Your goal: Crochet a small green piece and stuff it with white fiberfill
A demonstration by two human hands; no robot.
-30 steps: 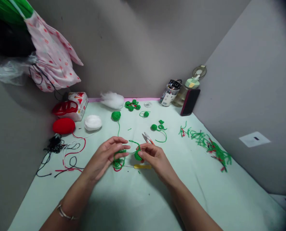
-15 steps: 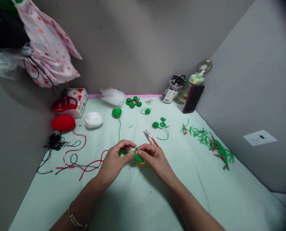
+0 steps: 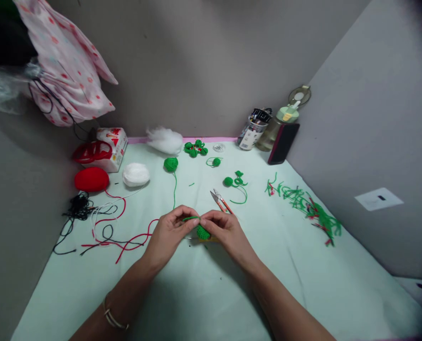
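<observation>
My left hand and my right hand meet over the middle of the pale green table. My right hand pinches a small green crochet piece. A short length of green yarn runs from it to my left hand's pinched fingertips. A yellow-handled crochet hook lies on the table under my fingers, mostly hidden. Small orange snips lie just beyond my right hand. A green yarn ball sits further back, its strand leading towards my hands.
Red yarn ball, white yarn ball, stuffing and a box sit back left. Loose red and black strands lie left. Finished green pieces, a jar, bottle and phone stand behind; yarn scraps lie right.
My left hand closed in on the right, pinching the green yarn that was looped loosely before. The red strand slid out to the left of my hands.
</observation>
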